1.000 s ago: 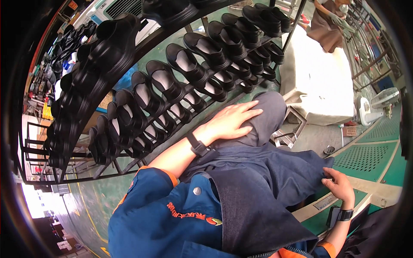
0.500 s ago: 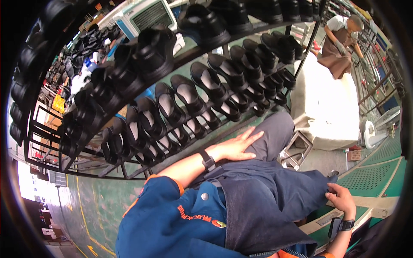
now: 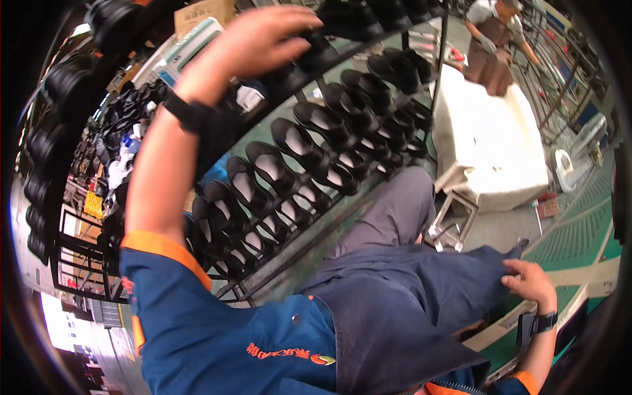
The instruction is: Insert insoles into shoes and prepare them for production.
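My left hand [image 3: 266,41] is raised over the upper row of the shoe rack, slightly blurred, its fingers stretched out and the thumb apart. Black shoes [image 3: 349,20] stand in that row just right of its fingertips; whether it touches one I cannot tell. On the tier below, black slip-on shoes [image 3: 268,164] with pale insoles lean in a row. My right hand [image 3: 530,282] is beside my knee at the edge of the dark blue apron [image 3: 421,283], fingers loosely bent and apart, with nothing visible in them.
A white-covered block [image 3: 490,148] stands beyond my knees, with a metal frame stool [image 3: 454,220] at its near corner. Another person [image 3: 490,49] in a brown apron works behind it. Green perforated panels [image 3: 559,240] lie to the right. A boxy appliance [image 3: 191,49] stands behind the rack.
My left hand has lifted off my thigh and swung up and left to the rack's upper row. My right hand has stayed near my knee. The view has shifted a little.
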A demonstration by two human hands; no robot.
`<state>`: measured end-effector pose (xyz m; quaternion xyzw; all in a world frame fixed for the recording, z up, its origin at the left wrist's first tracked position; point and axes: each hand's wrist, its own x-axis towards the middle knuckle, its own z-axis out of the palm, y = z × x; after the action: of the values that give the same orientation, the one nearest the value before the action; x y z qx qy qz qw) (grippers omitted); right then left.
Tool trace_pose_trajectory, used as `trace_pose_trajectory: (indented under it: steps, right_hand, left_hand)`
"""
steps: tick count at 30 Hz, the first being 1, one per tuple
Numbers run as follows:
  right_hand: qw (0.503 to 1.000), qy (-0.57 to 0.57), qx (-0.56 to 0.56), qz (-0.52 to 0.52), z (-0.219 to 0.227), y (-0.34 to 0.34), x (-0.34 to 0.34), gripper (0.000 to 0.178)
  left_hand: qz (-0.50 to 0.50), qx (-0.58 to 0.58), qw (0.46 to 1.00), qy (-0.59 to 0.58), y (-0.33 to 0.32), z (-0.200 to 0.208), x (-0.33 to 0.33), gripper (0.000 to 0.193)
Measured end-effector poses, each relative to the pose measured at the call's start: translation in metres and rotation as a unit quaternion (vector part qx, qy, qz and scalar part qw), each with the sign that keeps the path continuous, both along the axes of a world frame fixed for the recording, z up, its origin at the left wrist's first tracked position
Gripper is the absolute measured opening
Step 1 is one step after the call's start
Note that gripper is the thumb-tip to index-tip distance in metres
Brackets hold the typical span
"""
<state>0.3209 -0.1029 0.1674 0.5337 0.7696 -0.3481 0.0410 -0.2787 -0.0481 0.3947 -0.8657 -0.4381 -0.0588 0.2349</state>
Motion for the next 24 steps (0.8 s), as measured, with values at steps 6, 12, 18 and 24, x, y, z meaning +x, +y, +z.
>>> trace_pose_trajectory:
  steps: [6, 12, 18, 24]
  right_hand:
    - [0.999, -0.037, -0.019, -0.019, 0.014, 0.002, -0.013, 0.05]
    - [0.999, -0.029, -0.029, -0.017, 0.004, 0.002, -0.003, 0.051]
    - [0.999, -0.018, -0.031, 0.013, 0.007, -0.001, -0.013, 0.051]
    - [0.999, -0.019, -0.045, 0.006, 0.01, 0.004, -0.015, 0.051]
  left_hand:
    - [0.114, -0.036, 0.993, -0.004, 0.055, 0.012, -0.068, 0.056]
    - [0.171, -0.272, 0.786, -0.528, 0.087, -0.076, -0.132, 0.052]
    - [0.164, -0.282, 0.746, -0.581, 0.093, -0.085, -0.145, 0.053]
    - [0.143, -0.281, 0.709, -0.631, 0.092, -0.084, -0.184, 0.054]
